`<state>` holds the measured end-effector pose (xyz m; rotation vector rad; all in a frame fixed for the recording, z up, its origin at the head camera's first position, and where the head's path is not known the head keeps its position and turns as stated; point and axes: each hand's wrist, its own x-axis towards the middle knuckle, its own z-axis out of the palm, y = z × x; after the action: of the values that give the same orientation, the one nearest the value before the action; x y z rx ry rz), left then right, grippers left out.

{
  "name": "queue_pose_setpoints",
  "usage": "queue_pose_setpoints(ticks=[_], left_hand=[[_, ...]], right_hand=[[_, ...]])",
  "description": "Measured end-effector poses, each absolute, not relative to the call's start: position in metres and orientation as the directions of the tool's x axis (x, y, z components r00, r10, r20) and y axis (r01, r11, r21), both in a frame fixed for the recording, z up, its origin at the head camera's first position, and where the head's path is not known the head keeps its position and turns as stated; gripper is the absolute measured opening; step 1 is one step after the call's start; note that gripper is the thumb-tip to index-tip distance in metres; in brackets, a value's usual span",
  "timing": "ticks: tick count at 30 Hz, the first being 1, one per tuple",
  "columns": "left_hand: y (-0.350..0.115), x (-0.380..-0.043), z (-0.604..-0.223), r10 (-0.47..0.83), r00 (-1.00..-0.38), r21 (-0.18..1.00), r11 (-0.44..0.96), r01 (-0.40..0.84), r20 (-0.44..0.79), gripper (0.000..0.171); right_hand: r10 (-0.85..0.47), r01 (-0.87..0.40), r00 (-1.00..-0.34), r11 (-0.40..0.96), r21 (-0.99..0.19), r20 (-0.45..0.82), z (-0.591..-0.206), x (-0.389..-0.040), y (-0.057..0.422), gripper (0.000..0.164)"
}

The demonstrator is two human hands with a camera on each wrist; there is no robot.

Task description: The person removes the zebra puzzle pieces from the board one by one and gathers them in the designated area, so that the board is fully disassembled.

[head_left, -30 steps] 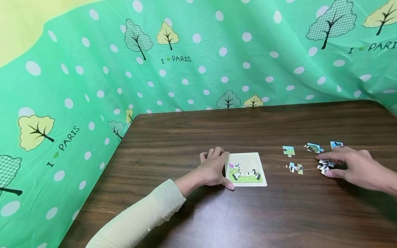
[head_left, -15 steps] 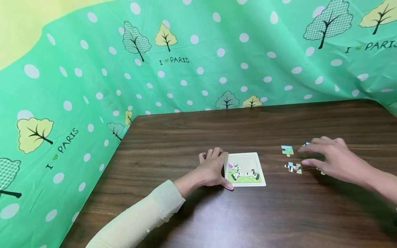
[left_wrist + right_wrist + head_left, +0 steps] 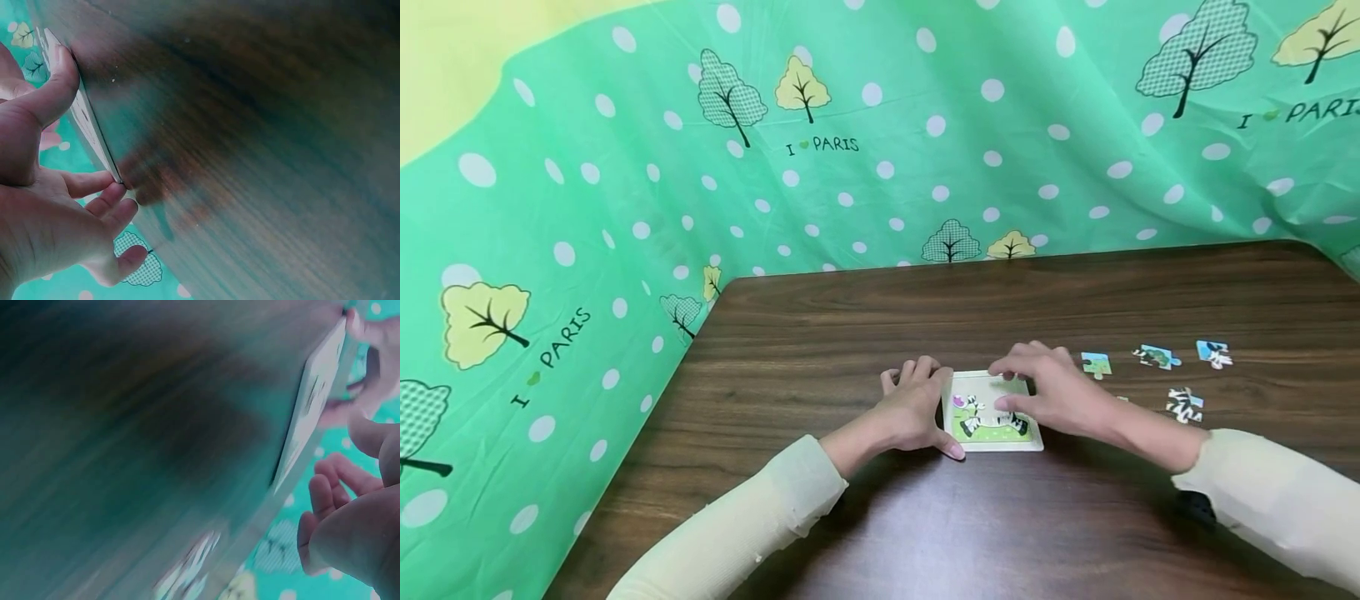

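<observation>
On the desk (image 3: 820, 333), the left hand (image 3: 916, 412) holds the puzzle board (image 3: 981, 387); over its right side, the right hand (image 3: 1054, 396) is spread, empty.

Left hand (image 3: 913, 408) blocks left edge of zebra puzzle tray (image 3: 1007, 447). Right hand (image 3: 1052, 392) covers tray's right part; right sleeve (image 3: 1277, 500) bars approach from that side. Open lane: near side, over bare tabletop (image 3: 925, 533) between the forearms. Far side: room up to polka-dot cloth (image 3: 940, 158). Striped jigsaw piece (image 3: 1184, 406) and three more (image 3: 1096, 364) obstruct right, gaps between them.
</observation>
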<state>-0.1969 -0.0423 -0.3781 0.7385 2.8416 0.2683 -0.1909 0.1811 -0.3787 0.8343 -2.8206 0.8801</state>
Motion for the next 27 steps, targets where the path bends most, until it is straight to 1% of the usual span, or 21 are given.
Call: queue_pose_setpoints(ticks=[6,10,17,27], left_hand=[[-0.043,-0.197,-0.377,0.493,-0.857,0.215,0.862,0.459,-0.148,0.099],[-0.042,-0.197,-0.377,0.499,-0.854,0.205,0.86,0.467,-0.148,0.102],[-0.042,-0.197,-0.377,0.5,-0.854,0.202,0.86,0.469,-0.145,0.103],[-0.041,-0.197,-0.377,0.497,-0.854,0.201,0.862,0.466,-0.151,0.106]], right_hand=[[-0.499,-0.489,-0.858,0.717,-0.496,0.124,-0.382,-0.192,0.157,0.048],[-0.513,-0.497,-0.852,0.73,-0.47,0.105,-0.387,-0.193,0.149,0.05],[-0.533,-0.532,-0.836,0.727,-0.435,0.131,-0.392,-0.193,0.145,0.046],[-0.537,-0.548,-0.825,0.688,-0.475,0.174,-0.395,-0.19,0.142,0.034]])
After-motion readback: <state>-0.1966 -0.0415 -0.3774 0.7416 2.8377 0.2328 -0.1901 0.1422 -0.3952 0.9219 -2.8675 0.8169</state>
